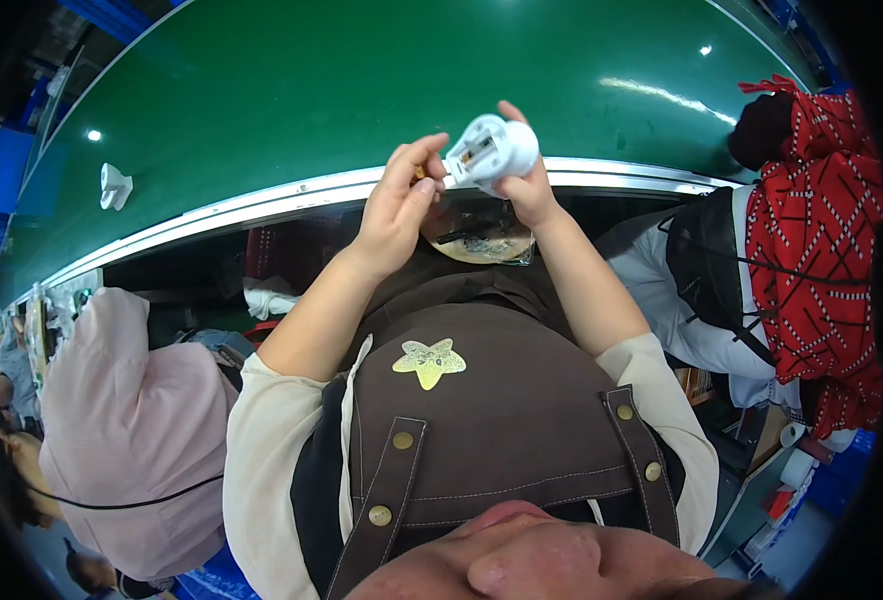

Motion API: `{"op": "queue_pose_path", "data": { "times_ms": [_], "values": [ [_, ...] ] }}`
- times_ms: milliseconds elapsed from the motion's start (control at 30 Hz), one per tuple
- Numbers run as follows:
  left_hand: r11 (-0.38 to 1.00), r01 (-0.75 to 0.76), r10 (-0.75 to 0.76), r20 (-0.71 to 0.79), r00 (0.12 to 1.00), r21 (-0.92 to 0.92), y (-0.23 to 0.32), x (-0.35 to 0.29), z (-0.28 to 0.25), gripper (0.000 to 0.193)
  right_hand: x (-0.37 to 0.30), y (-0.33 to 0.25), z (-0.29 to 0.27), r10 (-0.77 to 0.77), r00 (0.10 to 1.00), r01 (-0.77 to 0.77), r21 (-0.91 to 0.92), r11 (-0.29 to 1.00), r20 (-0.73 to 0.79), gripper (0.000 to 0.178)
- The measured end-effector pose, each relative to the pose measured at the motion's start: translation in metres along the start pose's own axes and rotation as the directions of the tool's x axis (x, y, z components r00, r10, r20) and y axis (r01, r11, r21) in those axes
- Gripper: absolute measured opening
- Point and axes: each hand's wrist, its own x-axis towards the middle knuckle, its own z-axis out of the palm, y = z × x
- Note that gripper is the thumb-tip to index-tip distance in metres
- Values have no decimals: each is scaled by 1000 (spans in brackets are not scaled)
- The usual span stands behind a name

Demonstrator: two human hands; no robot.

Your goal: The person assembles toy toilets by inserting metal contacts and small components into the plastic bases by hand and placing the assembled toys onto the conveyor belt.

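Over the near edge of the green bench, my right hand [531, 198] grips a white plastic device [509, 150] with a rounded head. An open recess, like a battery compartment, faces up in it, and bits of metal show inside. My left hand [394, 205] is close against the device's left side, thumb and index finger drawn together. A small gold-coloured spot [421, 172] shows between those fingers; its kind is too small to make out.
A white plastic piece [114, 187] stands on the green bench [311, 90] at the left. The bench has a metal edge [601, 172]. A person in pink [136, 420] sits at my left, another in a red patterned top [811, 240] at my right. A clear-looking round item [481, 240] lies below my hands.
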Motion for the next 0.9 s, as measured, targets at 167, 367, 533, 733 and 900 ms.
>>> {"op": "queue_pose_path", "data": {
  "times_ms": [167, 367, 533, 733, 900],
  "values": [
    [990, -133, 134, 17, 991, -51, 3, 7, 5, 59, 13, 3, -6, 106, 994, -107, 45, 993, 11, 96],
    [978, -201, 194, -122, 973, -47, -7, 28, 10, 52, 20, -8, -10, 198, 979, -200, 31, 979, 41, 103],
    [933, -313, 328, -57, 943, 178, -6, 36, 5, 39, 1, -15, -1, 280, 945, -314, 234, 920, 170, 106],
    [880, -270, 280, 32, 960, 391, 16, 15, 14, 26, -23, -25, 21, 310, 925, -365, 295, 883, 220, 101],
    [652, -371, 377, 141, 915, 661, 33, 6, 10, 27, -37, -25, 38, 304, 921, -373, 328, 868, 244, 99]
  ]
}}
